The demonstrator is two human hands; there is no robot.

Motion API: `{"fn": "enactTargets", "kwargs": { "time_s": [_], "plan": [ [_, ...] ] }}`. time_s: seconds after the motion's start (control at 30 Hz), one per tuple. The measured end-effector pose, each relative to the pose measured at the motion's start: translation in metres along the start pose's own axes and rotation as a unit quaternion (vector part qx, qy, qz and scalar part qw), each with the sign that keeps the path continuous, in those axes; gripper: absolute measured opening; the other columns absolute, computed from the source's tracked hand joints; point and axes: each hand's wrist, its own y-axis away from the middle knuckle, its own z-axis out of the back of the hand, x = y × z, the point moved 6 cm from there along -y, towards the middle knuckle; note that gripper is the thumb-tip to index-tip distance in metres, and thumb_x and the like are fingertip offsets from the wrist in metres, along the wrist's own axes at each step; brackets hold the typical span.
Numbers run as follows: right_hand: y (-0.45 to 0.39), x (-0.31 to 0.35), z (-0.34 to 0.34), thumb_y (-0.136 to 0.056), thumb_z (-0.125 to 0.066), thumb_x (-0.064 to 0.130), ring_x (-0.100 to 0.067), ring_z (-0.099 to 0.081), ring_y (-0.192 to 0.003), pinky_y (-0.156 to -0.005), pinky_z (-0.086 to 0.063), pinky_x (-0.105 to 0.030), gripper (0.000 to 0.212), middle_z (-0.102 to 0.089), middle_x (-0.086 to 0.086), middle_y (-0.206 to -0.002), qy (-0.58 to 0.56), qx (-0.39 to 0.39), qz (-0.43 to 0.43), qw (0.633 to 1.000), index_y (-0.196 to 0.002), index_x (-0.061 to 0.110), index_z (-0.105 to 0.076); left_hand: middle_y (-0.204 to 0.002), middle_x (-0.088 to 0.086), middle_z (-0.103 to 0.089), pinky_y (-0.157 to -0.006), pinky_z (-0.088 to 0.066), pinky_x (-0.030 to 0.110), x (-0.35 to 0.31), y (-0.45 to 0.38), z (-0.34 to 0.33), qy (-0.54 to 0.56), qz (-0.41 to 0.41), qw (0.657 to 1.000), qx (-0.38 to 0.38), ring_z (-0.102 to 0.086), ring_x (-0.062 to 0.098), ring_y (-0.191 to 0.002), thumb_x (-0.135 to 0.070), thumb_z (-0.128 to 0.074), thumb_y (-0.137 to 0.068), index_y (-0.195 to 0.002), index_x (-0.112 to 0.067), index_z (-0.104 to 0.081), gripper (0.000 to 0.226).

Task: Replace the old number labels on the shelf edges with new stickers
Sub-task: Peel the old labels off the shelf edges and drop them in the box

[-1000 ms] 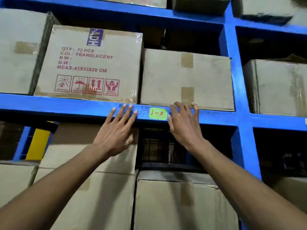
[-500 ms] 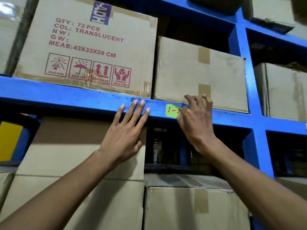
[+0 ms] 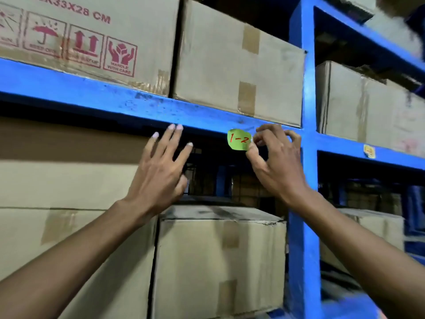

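Observation:
A green label (image 3: 238,139) with red "1-2" written on it hangs at the blue shelf edge (image 3: 115,99), curled and sagging below the beam. My right hand (image 3: 277,165) pinches the label's right side between thumb and fingers. My left hand (image 3: 161,171) is spread flat with its fingers apart, fingertips just under the beam to the left of the label, holding nothing. A yellow label (image 3: 369,151) sticks on the shelf edge of the bay to the right.
Cardboard boxes (image 3: 239,65) stand on the shelf above the beam and more boxes (image 3: 218,261) fill the level below. A blue upright post (image 3: 303,180) rises just right of my right hand. A dark gap lies behind the label.
The view has moved closer. My right hand went from lying flat beside the label to pinching its right edge, and the label now curls away from the beam. My left hand stayed spread.

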Motion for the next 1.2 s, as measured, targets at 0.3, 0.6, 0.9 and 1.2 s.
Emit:
{"fn": "enactTargets", "kwargs": {
  "time_s": [0.3,0.6,0.9,1.2],
  "plan": [
    [0.122,-0.120,0.041,-0.086,-0.053,0.012,-0.033,-0.062,-0.080,-0.083,-0.046,-0.042,0.015,-0.069,-0.014,-0.090,0.003,0.126,-0.139,0.982,-0.092,0.008,-0.067,-0.154,0.014,-0.027,-0.117,-0.009,0.044,-0.205,0.034,-0.055,0.146,-0.110,0.976,0.121,-0.018,0.028,-0.144,-0.026,-0.054,-0.078,-0.142,-0.010,-0.035,0.068],
    [0.239,-0.222,0.077,-0.087,-0.055,0.016,-0.037,-0.063,-0.083,-0.076,-0.050,-0.044,0.018,-0.071,-0.016,-0.095,-0.002,0.213,-0.202,0.956,-0.096,0.012,-0.070,-0.158,0.017,0.000,-0.110,0.018,0.050,-0.351,0.098,-0.129,0.052,-0.148,0.955,0.250,0.006,0.030,-0.145,-0.043,-0.037,-0.093,-0.148,-0.005,-0.016,0.070],
    [0.448,-0.248,0.075,-0.081,-0.059,0.017,-0.031,-0.068,-0.078,-0.067,-0.052,-0.035,0.015,-0.074,-0.011,-0.087,-0.097,0.341,-0.368,0.860,-0.087,0.015,-0.073,-0.153,0.020,-0.025,-0.115,-0.013,0.051,-0.435,0.250,-0.146,-0.021,-0.179,0.899,0.398,-0.021,0.031,-0.143,-0.048,-0.054,-0.078,-0.142,-0.004,-0.034,0.080],
    [0.679,-0.216,0.105,-0.087,-0.053,0.022,-0.038,-0.066,-0.082,-0.063,-0.045,-0.039,0.024,-0.071,-0.021,-0.085,-0.057,0.570,-0.410,0.710,-0.076,0.006,-0.067,-0.154,0.028,0.007,-0.108,0.016,0.056,-0.477,0.354,-0.157,-0.013,-0.189,0.832,0.522,0.008,0.041,-0.143,-0.030,-0.038,-0.091,-0.148,-0.005,-0.006,0.070]
  ]
}}
